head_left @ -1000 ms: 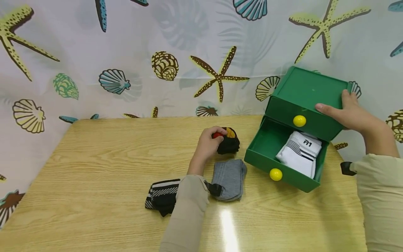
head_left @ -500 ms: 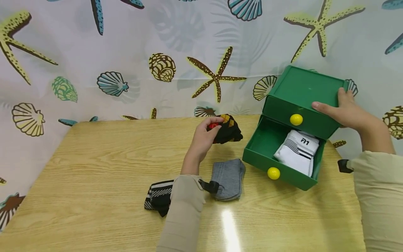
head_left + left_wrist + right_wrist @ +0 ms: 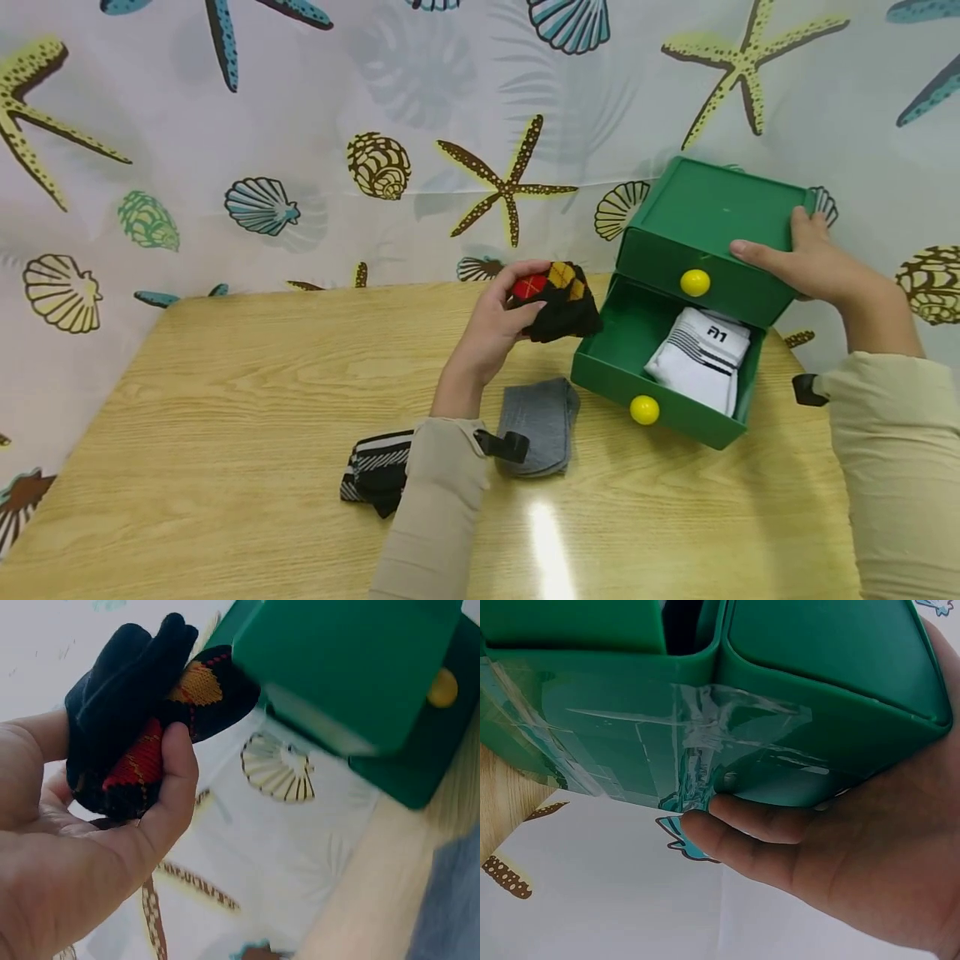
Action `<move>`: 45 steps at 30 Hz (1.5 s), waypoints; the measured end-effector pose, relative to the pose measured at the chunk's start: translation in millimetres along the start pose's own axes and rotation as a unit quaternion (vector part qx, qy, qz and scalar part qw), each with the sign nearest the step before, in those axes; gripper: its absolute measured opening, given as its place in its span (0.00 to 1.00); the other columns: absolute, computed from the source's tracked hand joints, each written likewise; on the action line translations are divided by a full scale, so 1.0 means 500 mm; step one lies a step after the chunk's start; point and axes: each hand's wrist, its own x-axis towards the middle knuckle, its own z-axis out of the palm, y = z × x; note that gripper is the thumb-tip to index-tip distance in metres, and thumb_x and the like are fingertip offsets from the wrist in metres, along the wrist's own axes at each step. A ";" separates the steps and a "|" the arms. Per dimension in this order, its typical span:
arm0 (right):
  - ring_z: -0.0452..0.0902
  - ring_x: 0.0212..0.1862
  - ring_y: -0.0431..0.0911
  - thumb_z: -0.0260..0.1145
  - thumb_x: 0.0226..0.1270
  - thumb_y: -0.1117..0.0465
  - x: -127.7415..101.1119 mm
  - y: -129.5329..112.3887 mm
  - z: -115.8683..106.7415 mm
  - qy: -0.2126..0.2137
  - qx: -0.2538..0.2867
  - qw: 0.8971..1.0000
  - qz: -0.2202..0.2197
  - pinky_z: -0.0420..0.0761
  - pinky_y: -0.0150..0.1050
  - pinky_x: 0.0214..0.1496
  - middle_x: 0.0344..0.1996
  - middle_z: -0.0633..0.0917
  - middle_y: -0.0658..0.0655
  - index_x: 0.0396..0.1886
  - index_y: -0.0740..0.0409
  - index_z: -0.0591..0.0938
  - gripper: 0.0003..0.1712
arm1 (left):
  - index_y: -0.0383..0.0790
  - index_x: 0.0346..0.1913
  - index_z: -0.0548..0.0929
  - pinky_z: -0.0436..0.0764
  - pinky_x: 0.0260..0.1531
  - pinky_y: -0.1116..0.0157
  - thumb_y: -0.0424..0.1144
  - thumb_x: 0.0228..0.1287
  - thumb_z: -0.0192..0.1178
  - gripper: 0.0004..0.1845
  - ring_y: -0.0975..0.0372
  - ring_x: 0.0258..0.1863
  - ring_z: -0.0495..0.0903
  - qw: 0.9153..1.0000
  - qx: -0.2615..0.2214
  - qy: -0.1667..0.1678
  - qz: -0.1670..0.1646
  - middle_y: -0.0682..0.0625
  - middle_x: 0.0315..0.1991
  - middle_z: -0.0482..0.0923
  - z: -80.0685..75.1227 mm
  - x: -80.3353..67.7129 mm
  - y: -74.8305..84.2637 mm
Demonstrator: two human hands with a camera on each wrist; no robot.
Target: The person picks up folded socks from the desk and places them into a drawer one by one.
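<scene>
My left hand (image 3: 495,321) grips a folded black sock with red and orange diamonds (image 3: 555,300), lifted off the table beside the green box's open lower drawer (image 3: 660,408). The left wrist view shows my thumb pressing that sock (image 3: 142,727) into my palm (image 3: 112,817). My right hand (image 3: 806,262) grips the top right corner of the green two-drawer box (image 3: 720,212); my fingers (image 3: 765,825) wrap its back. A folded white sock with black stripes (image 3: 701,354) lies in the open drawer. The upper drawer with its yellow knob (image 3: 694,282) is closed.
A folded grey sock (image 3: 542,421) lies on the wooden table (image 3: 225,400) in front of my left wrist. A black-and-white striped sock (image 3: 378,475) lies partly under my left sleeve. A seashell-patterned curtain (image 3: 337,150) hangs behind the table.
My left hand has lifted the black diamond sock off the table and carried it up and right toward the open drawer. My right hand has stayed on the box.
</scene>
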 end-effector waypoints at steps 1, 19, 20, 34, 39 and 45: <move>0.11 0.71 0.71 0.48 0.71 0.28 0.000 0.000 0.000 0.000 0.001 1.000 0.001 0.41 0.74 0.67 0.68 0.14 0.73 0.70 0.67 0.15 0.66 | 0.35 0.69 0.71 0.81 0.45 0.63 0.25 0.73 0.54 0.23 0.50 0.60 0.74 1.000 0.004 -0.006 0.007 0.44 0.67 0.67 0.007 0.001 0.001; 0.19 0.73 0.74 0.50 0.70 0.29 0.007 0.001 0.002 0.010 0.015 1.000 -0.003 0.58 0.73 0.64 0.70 0.15 0.73 0.72 0.67 0.17 0.67 | 0.35 0.56 0.84 0.76 0.51 0.66 0.26 0.70 0.55 0.15 0.58 0.55 0.75 0.971 0.215 -0.106 0.008 0.48 0.60 0.76 0.102 0.051 0.001; 0.19 0.73 0.74 0.50 0.70 0.29 0.007 0.001 0.002 0.010 0.017 1.000 -0.001 0.59 0.73 0.63 0.70 0.15 0.73 0.72 0.66 0.17 0.67 | 0.36 0.55 0.84 0.75 0.51 0.67 0.26 0.69 0.54 0.16 0.58 0.56 0.74 0.963 0.241 -0.118 0.007 0.48 0.60 0.76 0.107 0.058 0.002; 0.15 0.72 0.73 0.50 0.71 0.29 0.007 0.005 0.003 0.017 0.009 1.000 -0.003 0.55 0.74 0.64 0.69 0.15 0.74 0.72 0.66 0.17 0.67 | 0.45 0.56 0.83 0.32 0.73 0.46 0.30 0.72 0.54 0.16 0.61 0.69 0.65 0.827 0.513 -0.228 -0.040 0.53 0.60 0.77 0.163 0.103 0.011; 0.15 0.72 0.72 0.50 0.71 0.29 0.008 0.002 0.004 0.019 0.010 1.000 -0.006 0.54 0.74 0.65 0.70 0.16 0.74 0.72 0.66 0.17 0.67 | 0.50 0.59 0.79 0.32 0.71 0.42 0.33 0.71 0.55 0.17 0.57 0.77 0.51 0.783 0.576 -0.229 -0.063 0.50 0.74 0.64 0.176 0.099 0.010; 0.17 0.73 0.73 0.50 0.71 0.29 0.010 0.003 0.006 0.017 0.009 1.000 -0.004 0.54 0.74 0.65 0.70 0.16 0.74 0.72 0.66 0.17 0.67 | 0.56 0.62 0.80 0.35 0.71 0.41 0.35 0.67 0.59 0.22 0.51 0.80 0.35 0.731 0.646 -0.210 -0.067 0.52 0.77 0.58 0.172 0.094 0.011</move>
